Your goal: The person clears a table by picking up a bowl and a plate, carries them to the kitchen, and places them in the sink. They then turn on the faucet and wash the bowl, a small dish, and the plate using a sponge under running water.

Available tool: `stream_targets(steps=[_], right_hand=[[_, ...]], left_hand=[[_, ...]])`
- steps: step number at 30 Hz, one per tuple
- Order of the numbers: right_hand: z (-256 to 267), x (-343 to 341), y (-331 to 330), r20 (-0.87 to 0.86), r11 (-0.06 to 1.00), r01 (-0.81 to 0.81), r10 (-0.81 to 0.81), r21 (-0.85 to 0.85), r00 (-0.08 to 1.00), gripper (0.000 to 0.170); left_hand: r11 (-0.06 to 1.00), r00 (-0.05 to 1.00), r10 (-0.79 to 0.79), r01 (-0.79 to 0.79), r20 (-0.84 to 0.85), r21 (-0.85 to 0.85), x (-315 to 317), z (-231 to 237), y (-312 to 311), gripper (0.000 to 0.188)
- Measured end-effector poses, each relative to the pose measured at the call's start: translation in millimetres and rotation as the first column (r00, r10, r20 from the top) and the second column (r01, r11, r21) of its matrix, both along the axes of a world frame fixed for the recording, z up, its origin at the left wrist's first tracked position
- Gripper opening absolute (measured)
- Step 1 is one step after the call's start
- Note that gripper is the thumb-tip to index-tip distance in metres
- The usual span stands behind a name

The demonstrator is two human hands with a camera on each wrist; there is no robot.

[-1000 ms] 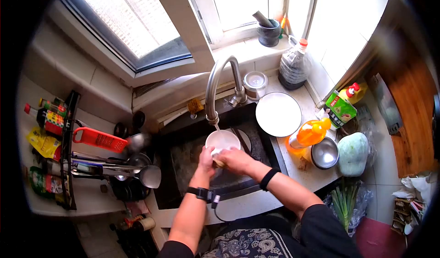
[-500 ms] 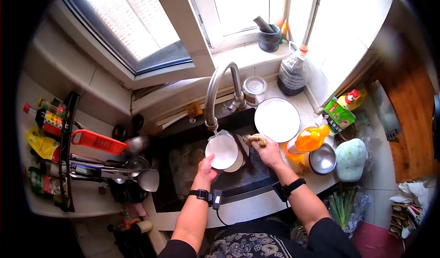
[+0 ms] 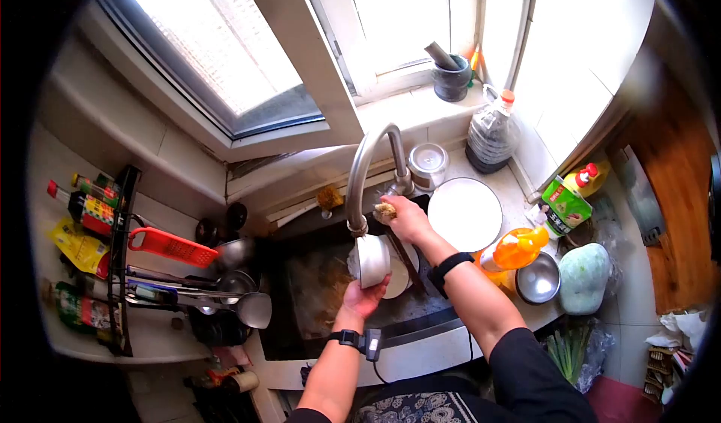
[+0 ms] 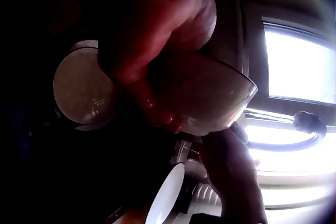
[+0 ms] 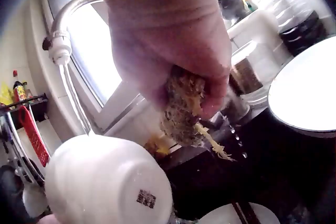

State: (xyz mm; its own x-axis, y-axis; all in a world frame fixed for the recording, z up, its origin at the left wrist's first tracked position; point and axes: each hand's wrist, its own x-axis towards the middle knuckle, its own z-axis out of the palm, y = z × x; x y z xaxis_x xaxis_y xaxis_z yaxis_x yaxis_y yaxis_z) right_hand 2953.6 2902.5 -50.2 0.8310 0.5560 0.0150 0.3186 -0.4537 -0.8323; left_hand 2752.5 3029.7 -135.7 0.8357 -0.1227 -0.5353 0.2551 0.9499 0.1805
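Observation:
My left hand [image 3: 366, 297] grips a white bowl [image 3: 373, 261] under the curved faucet [image 3: 359, 175]. The bowl is tipped on its side, its mouth facing left and its base toward the right. Running water [image 5: 73, 98] strikes it in the right wrist view. A brown, fibrous loofah scrubber [image 5: 184, 111] is squeezed in my right hand [image 3: 409, 219], which is close to the faucet's base. Drops fall beside the loofah, and a frayed strand hangs from it. Below, in the dark sink [image 3: 300, 261], sits another white bowl [image 3: 398, 280] with dark chopsticks [image 5: 244, 212] across it.
Right of the sink lie a white plate [image 3: 466, 214], an orange soap bottle [image 3: 514, 250] and a steel bowl [image 3: 538, 279]. A glass jar [image 3: 428, 164] stands behind the faucet. Ladles and a red grater [image 3: 173, 246] hang from a rack on the left.
The loofah left the bowl's inside, first moving right, then up toward the faucet's base in my right hand. My left hand has tipped the bowl from facing up onto its side.

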Motion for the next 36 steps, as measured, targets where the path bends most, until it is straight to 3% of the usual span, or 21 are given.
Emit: stream_targets(steps=[3, 5, 9, 12, 13, 15, 17, 19, 22, 25, 27, 29, 32, 33, 35, 36], right_hand=[[6, 9, 13, -0.027, 0.986, -0.083, 0.080, -0.145, 0.996, 0.048], [12, 13, 16, -0.080, 0.967, -0.117, 0.101, -0.228, 0.992, 0.050], [11, 18, 17, -0.030, 0.938, -0.144, 0.141, -0.315, 0.990, 0.054], [18, 29, 17, -0.104, 0.952, -0.138, 0.114, -0.273, 0.988, 0.057], [7, 34, 21, -0.041, 0.968, -0.106, 0.099, -0.227, 0.994, 0.057], [4, 38, 25, -0.099, 0.974, -0.120, 0.103, -0.193, 0.990, 0.054], [-8, 36, 22, -0.133, 0.998, -0.051, 0.045, -0.041, 0.990, 0.048], [0, 24, 12, -0.239, 0.997, 0.030, -0.012, 0.073, 0.971, 0.044], [-7, 7, -11, -0.263, 0.985, 0.127, -0.094, 0.114, 0.960, 0.038], [-30, -14, -34, -0.246, 0.947, 0.254, -0.204, 0.194, 0.948, 0.038], [-26, -27, -47, -0.261, 0.951, 0.287, -0.250, 0.115, 0.932, 0.038], [-13, -32, -53, -0.183, 0.968, 0.234, -0.214, 0.094, 0.959, 0.040], [4, -17, -44, -0.110, 0.989, 0.119, -0.109, 0.089, 0.988, 0.049], [6, -10, -36, -0.033, 0.993, 0.099, -0.097, 0.063, 0.995, 0.053], [7, 9, -15, 0.124, 0.998, 0.060, -0.060, 0.004, 0.990, 0.061], [12, 17, -6, 0.057, 0.997, 0.015, -0.011, -0.074, 0.998, 0.070]], left_hand=[[0.979, 0.990, 0.053, -0.027, 0.127, -0.203, 5, 7, -9, 0.046], [0.982, 0.986, 0.058, -0.029, 0.154, -0.184, 6, 12, -12, 0.048], [0.990, 0.980, 0.034, -0.006, 0.197, -0.143, 8, 22, -13, 0.048], [0.997, 0.978, -0.022, 0.037, 0.207, -0.069, 9, 28, -9, 0.047], [0.999, 0.994, -0.035, 0.032, 0.105, 0.023, 9, 30, -8, 0.048], [0.978, 0.994, -0.023, 0.044, -0.102, 0.205, 9, 34, -5, 0.049], [0.910, 0.988, -0.003, 0.065, -0.151, 0.409, 12, 39, 0, 0.050], [0.880, 0.996, 0.029, 0.014, -0.083, 0.474, 17, 50, -3, 0.054], [0.748, 0.986, 0.108, 0.004, -0.128, 0.664, 24, 61, -8, 0.058], [0.778, 0.985, 0.137, -0.042, -0.103, 0.627, 30, 58, -7, 0.063], [0.811, 0.991, 0.100, -0.027, -0.094, 0.584, 32, 56, -5, 0.056], [0.852, 0.990, 0.057, 0.017, -0.125, 0.524, 31, 47, 0, 0.053], [0.957, 0.995, -0.021, 0.048, -0.096, 0.286, 21, 47, 2, 0.049], [0.971, 0.991, -0.017, 0.048, -0.133, 0.234, 17, 47, 0, 0.051], [0.979, 0.998, -0.048, 0.053, -0.028, 0.199, 10, 44, -2, 0.051], [0.982, 0.999, -0.043, 0.047, -0.026, 0.186, 7, 46, -3, 0.050]])
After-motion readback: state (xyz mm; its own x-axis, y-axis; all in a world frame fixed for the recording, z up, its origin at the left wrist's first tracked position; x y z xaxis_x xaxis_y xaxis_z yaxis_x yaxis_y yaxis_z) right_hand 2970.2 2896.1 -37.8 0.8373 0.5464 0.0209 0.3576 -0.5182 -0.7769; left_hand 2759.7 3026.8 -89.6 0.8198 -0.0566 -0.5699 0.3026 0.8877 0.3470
